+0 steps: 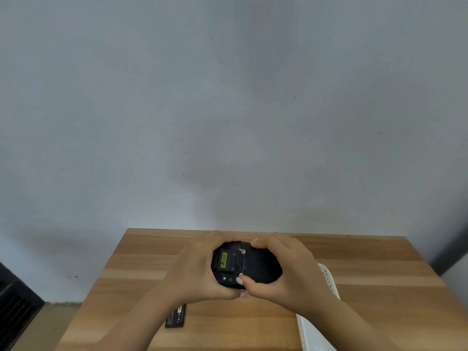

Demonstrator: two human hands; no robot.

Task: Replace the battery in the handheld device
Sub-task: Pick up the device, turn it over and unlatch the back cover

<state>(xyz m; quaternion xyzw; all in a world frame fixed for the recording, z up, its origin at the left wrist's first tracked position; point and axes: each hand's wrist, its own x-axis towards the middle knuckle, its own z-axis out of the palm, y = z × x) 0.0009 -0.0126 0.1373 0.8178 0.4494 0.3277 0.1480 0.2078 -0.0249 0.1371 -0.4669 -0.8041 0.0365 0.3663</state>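
Resting between both hands' fingers (255, 243): device (245, 266)

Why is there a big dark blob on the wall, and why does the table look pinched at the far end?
In the head view, the blob on the wall is a soft shadow, probably cast by the person; the wide-angle lens makes the table taper; the black device between the left hand and right hand is slightly blurred, its yellow label unreadable.
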